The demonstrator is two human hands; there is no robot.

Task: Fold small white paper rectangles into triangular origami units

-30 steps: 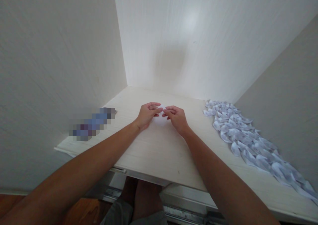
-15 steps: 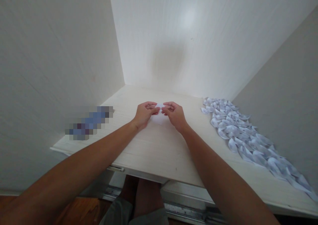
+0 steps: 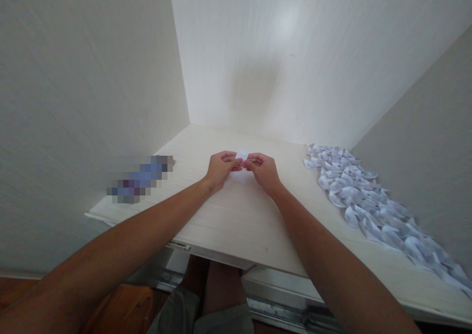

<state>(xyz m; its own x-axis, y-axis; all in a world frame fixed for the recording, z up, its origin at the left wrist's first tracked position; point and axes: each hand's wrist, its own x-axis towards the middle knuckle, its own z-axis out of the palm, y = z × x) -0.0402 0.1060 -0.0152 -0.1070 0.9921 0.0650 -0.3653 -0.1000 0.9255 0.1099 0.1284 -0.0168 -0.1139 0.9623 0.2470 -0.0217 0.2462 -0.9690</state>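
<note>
View: head camera, the only one.
White piece (image 3: 241,154): thin, paper-like, pale and matte; between the two hands above the middle of the table, upper part showing over the thumbs. Exact shape hidden by the fingers.
Left hand (image 3: 221,169): thumb and fingers nearly closed, pinching the white piece from its left side; other fingers curled.
Right hand (image 3: 262,172): same pinch from the right side, thumb tip near the left thumb, fingers bent.
Table (image 3: 228,221): off-white, smooth, faint streaky grain, straight front edge, small dark mark near that edge.
Folded pieces (image 3: 350,194): many, white, thin, curved and pointed, overlapping in a long band down the right side of the table.
Blurred item (image 3: 142,177): left side of table, pixelated, bluish with dark patches; can't tell what it is.
Back wall (image 3: 236,39): pale, lightly streaked, soft shadow and a bright glare spot.
Below table: metal rail (image 3: 273,314), grey-green shorts (image 3: 224,321), glossy reddish-brown wood (image 3: 118,309).
Change vs 0.5 s ago: hands closer together; more of the white piece sticks up over the thumbs, less white below them. Camera view shifted slightly. Folded pieces look the same.
</note>
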